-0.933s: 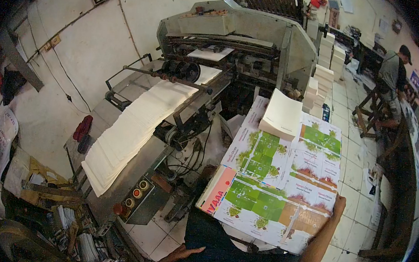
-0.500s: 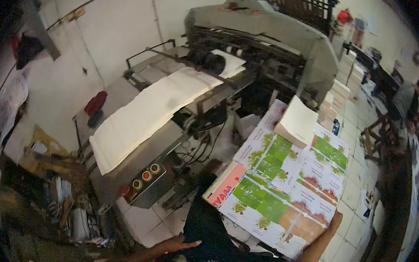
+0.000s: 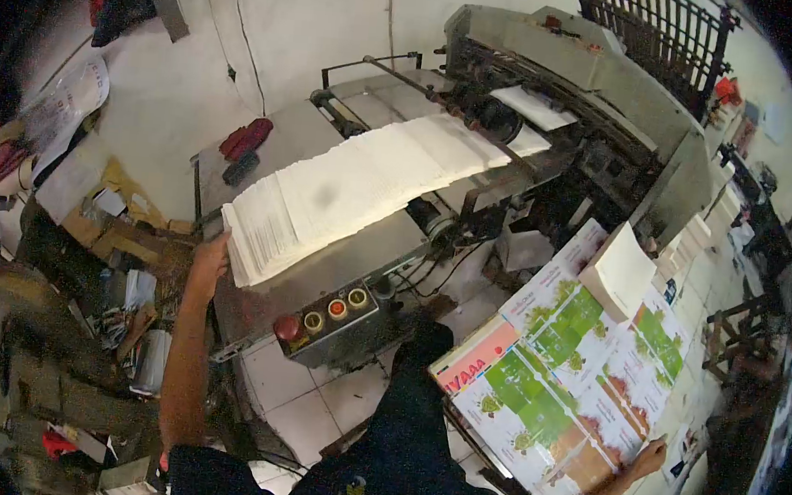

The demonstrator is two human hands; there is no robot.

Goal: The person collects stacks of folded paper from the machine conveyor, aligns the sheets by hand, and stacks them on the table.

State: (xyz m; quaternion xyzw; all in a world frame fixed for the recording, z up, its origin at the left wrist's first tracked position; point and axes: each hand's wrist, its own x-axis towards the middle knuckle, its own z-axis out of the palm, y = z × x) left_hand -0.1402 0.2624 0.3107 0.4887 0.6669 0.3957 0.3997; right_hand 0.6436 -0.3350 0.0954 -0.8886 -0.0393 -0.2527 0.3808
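Many cream rectangular paper sheets [image 3: 354, 184] are fanned along the grey metal table [image 3: 358, 256], seemingly to expose their edges, and touched at its left edge by the left hand [image 3: 210, 259], while the flat green-and-white printed board [image 3: 600, 426] is apparently steadied by the curled right hand [image 3: 648, 459], both grips unclear.

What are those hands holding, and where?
The left hand touches the left end of the fanned white sheets; the right hand is by the edge of the printed sheets. I can't tell if either grips.
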